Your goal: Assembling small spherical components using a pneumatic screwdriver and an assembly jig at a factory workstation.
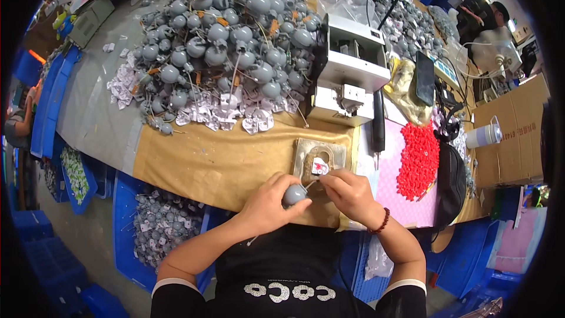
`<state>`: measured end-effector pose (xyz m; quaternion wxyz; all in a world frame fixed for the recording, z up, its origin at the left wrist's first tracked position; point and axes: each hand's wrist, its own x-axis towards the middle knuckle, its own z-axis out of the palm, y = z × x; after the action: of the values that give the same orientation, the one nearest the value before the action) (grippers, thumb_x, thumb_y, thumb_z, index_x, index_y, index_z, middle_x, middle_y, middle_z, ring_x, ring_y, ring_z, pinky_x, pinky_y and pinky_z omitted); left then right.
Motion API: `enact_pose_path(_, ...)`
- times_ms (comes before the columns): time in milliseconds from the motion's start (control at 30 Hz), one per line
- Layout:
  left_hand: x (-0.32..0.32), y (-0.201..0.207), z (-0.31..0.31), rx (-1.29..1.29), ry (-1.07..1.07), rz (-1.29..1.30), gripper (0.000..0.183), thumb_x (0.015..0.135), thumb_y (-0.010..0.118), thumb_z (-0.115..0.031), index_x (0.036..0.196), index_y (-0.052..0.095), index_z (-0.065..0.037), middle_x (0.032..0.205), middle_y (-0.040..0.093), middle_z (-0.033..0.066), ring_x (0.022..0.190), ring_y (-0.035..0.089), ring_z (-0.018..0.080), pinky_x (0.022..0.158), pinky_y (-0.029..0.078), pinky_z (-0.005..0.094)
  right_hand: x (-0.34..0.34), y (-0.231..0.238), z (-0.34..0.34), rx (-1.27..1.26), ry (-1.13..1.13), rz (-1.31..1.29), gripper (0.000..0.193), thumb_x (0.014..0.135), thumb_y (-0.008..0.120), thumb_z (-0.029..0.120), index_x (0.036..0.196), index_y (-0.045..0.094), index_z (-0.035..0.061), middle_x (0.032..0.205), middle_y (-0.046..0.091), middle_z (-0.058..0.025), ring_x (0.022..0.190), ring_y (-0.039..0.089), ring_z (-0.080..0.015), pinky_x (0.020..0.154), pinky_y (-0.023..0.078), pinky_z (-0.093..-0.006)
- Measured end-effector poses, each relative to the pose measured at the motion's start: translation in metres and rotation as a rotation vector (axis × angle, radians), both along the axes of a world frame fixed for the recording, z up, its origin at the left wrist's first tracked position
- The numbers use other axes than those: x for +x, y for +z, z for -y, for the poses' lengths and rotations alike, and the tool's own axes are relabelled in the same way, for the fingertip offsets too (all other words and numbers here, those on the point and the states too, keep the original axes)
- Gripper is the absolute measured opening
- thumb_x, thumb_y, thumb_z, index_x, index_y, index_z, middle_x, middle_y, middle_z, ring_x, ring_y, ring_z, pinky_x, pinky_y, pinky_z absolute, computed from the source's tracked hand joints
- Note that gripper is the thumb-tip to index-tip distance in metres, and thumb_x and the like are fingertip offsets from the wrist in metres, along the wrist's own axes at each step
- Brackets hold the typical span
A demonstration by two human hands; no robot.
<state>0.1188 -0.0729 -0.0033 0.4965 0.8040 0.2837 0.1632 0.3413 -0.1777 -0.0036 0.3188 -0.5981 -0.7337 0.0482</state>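
My left hand (269, 205) is closed around a round grey plastic part (293, 195) at the front edge of the table. A thin pale wire or stem runs from this part toward my right hand (352, 196). The right fingers are pinched together; whatever they grip is hidden. Just beyond my hands lies a square metal fixture (303, 148) with a rounded recess. A small white plate (320, 166) with a red piece on it rests in the recess, close to my right fingertips.
A big heap of grey round parts (215, 56) with wires covers the far left table. Flat white pieces (257, 119) lie along its front. A white machine (347, 73) stands beyond the fixture; small red parts (418, 162) are at right. A blue bin (126, 224) sits below left.
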Motion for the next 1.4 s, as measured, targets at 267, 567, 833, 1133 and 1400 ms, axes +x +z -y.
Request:
enact_pose_path(267, 0.024, -0.031, 0.004, 0.174, 0.067, 0.072, 0.041, 0.084, 0.081, -0.023, 0.116, 0.063, -0.003, 0.107, 0.062, 0.0148, 0.101, 0.063, 0.0354, 0.086, 0.052, 0.0430, 0.011, -0.019, -0.008, 0.025, 0.017, 0.225, 0.030, 0.078, 0.070, 0.006, 0.108, 0.069, 0.0019, 0.099, 0.067, -0.0090, 0.077, 0.069, -0.0226, 0.060, 0.056, -0.0334)
enact_pose_path(567, 0.030, -0.026, 0.000, 0.120, -0.020, 0.010, 0.042, 0.084, 0.080, -0.022, 0.117, 0.062, -0.003, 0.110, 0.060, 0.0154, 0.102, 0.062, 0.0360, 0.089, 0.052, 0.0439, 0.008, -0.002, -0.010, -0.173, 0.055, 0.314, 0.041, 0.073, 0.071, 0.009, 0.113, 0.067, -0.0003, 0.097, 0.059, -0.0090, 0.081, 0.066, -0.0227, 0.063, 0.056, -0.0351)
enact_pose_path(833, 0.032, -0.019, -0.004, 0.139, 0.001, -0.009, 0.041, 0.083, 0.079, -0.021, 0.116, 0.063, -0.003, 0.109, 0.061, 0.0153, 0.102, 0.062, 0.0372, 0.088, 0.052, 0.0446, -0.004, 0.001, -0.012, -0.247, -0.040, 0.318, 0.043, 0.072, 0.072, 0.008, 0.114, 0.067, -0.0014, 0.096, 0.058, -0.0103, 0.080, 0.066, -0.0215, 0.060, 0.056, -0.0346)
enact_pose_path(1133, 0.029, -0.022, -0.001, 0.263, 0.002, -0.017, 0.040, 0.082, 0.078, -0.018, 0.116, 0.064, -0.002, 0.110, 0.061, 0.0149, 0.105, 0.059, 0.0363, 0.089, 0.051, 0.0447, 0.009, -0.001, -0.014, -0.202, 0.145, 0.476, 0.030, 0.079, 0.066, 0.010, 0.105, 0.069, -0.0036, 0.094, 0.058, -0.0089, 0.074, 0.063, -0.0193, 0.055, 0.055, -0.0311)
enact_pose_path(1400, 0.039, -0.029, 0.008, 0.770, 0.033, -0.032, 0.052, 0.078, 0.071, -0.007, 0.130, 0.064, -0.007, 0.130, 0.061, 0.0134, 0.120, 0.056, 0.0346, 0.103, 0.043, 0.0504, -0.002, -0.009, 0.002, -0.206, 0.057, 0.457, 0.035, 0.079, 0.067, 0.006, 0.112, 0.069, -0.0033, 0.107, 0.062, -0.0124, 0.087, 0.066, -0.0253, 0.076, 0.056, -0.0378)
